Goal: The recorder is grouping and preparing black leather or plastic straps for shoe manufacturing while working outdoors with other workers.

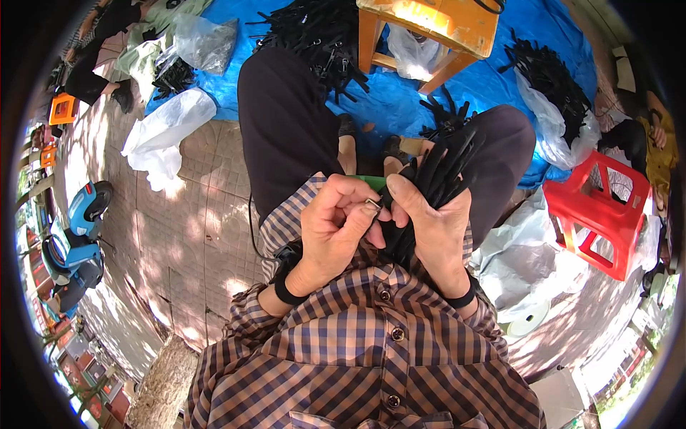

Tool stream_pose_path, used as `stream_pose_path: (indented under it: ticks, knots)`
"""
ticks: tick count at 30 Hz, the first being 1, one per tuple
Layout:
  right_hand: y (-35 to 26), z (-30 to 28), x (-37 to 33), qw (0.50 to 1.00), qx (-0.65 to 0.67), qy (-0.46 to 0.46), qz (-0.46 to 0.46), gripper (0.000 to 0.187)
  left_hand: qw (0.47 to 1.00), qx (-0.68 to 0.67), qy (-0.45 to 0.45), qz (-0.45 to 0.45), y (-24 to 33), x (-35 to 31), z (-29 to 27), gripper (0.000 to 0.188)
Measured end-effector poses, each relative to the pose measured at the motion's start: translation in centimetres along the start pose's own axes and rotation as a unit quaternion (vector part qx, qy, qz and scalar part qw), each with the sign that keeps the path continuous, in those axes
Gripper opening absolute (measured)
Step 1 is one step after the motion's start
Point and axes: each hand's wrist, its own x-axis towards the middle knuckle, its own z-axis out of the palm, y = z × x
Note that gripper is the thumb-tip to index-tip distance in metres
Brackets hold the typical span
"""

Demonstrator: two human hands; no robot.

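— Strong sun, landing in patches on the paving (161,236), shade between them
— And look at the glare on the wooden stool's top (429,13)!
— Softer light on the left hand (329,225) and right hand (436,232), both fairly crisp, though the black strips (446,168) swallow detail
— Yes, and toward the rim everything curves, the sides wash out pale, the corners go black

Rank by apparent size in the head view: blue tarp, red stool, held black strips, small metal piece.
1. Blue tarp
2. Red stool and held black strips: too alike to rank
3. Small metal piece
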Motion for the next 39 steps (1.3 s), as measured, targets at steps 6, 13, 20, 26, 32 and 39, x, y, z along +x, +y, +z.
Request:
stream_pose_path:
  ticks: [6,13,20,26,32,39]
  knots:
    - [0.6,0.0,-0.5,0.999,-0.007,0.014,-0.035,0.022,1.0,-0.008,0.015,-0.009,0.2,-0.3,0.3,0.011]
    - [0.8,0.0,-0.9,0.99,-0.121,0.026,-0.063,0.025,0.999,-0.003,0.048,-0.026,0.4,-0.5,0.7,0.009]
    - [0.8,-0.5,-0.5,0.996,-0.08,-0.002,-0.032,0.025,0.994,0.087,0.063,-0.027,1.0,-0.1,1.2,0.009]
    - [1.0,-0.4,-0.7,0.999,-0.02,0.002,-0.049,0.023,0.994,-0.006,0.082,-0.072,1.1,0.1,1.2,0.008]
    - [0.8,-0.5,-0.8,0.991,-0.101,0.005,-0.089,0.028,0.995,0.01,0.076,-0.068,1.4,0.1,1.2,0.007]
    - [0.0,-0.6,-0.3,0.998,0.008,-0.039,-0.052,0.032,0.998,0.038,0.037,-0.026,2.0,0.1,1.0,0.008]
